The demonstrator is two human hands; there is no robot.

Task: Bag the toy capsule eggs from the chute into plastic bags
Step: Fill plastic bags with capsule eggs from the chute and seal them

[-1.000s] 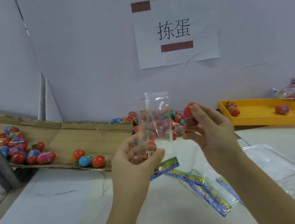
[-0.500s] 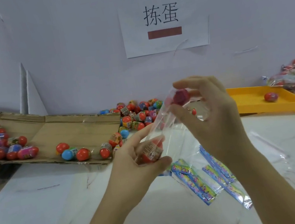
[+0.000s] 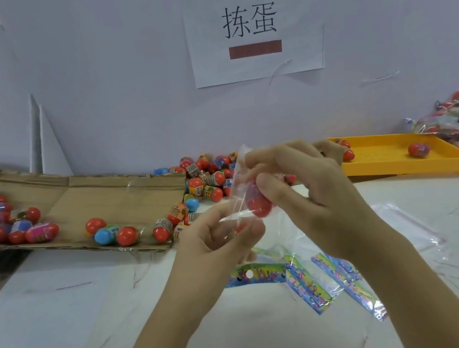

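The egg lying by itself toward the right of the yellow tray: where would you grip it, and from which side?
Pinch the egg across its middle, from straight above. It lies on its side on the floor of the yellow tray, clear of the walls, so both flanks look free; the raised rim would likely hinder a sideways approach.

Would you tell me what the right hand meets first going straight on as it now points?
The right hand likely meets the red egg and clear bag it touches; beyond them, the egg pile by the chute, though depth is unclear.
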